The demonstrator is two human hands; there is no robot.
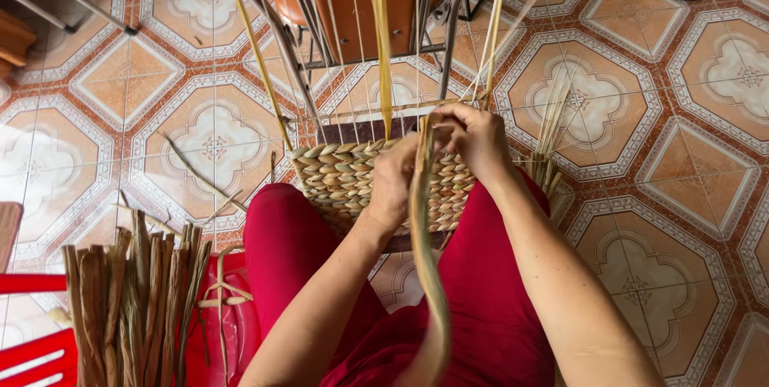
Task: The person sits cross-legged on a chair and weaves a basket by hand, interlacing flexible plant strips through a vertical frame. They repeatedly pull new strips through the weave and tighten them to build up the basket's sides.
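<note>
Half-woven tan basket of braided dried fibre (352,183) sits mid-frame on red-trousered knees. Left hand (392,183) presses on the weave, fingers curled together; right hand (477,139) pinches a long flat dried strand (424,275) at the rim. Looks like that strand could slip or crack if yanked. No packages, labels or signs anywhere.

The long straw strand (424,275) blurs near the bottom edge; both hands hide the weave beneath.
</note>
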